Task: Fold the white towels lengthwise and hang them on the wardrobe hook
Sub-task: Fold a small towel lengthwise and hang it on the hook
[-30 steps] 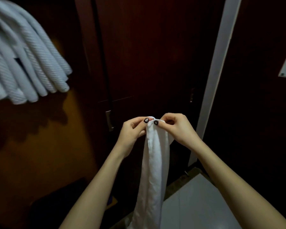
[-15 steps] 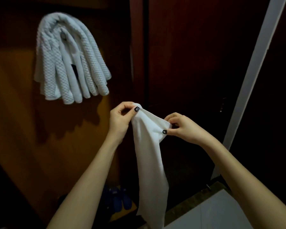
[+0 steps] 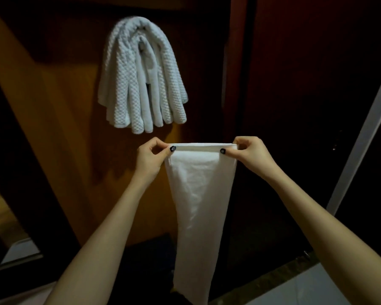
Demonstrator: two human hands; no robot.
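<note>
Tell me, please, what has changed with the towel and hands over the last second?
The hands, left and right, moved apart, stretching the towel's top edge flat and taut. Both still pinch its corners; it still hangs down. The hung towels remain on the hook.

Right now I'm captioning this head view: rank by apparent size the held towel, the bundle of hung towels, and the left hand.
1. Held towel, though it is nearer the camera, so unsure against the bundle.
2. Bundle of hung towels.
3. Left hand, clearly smallest.
</note>
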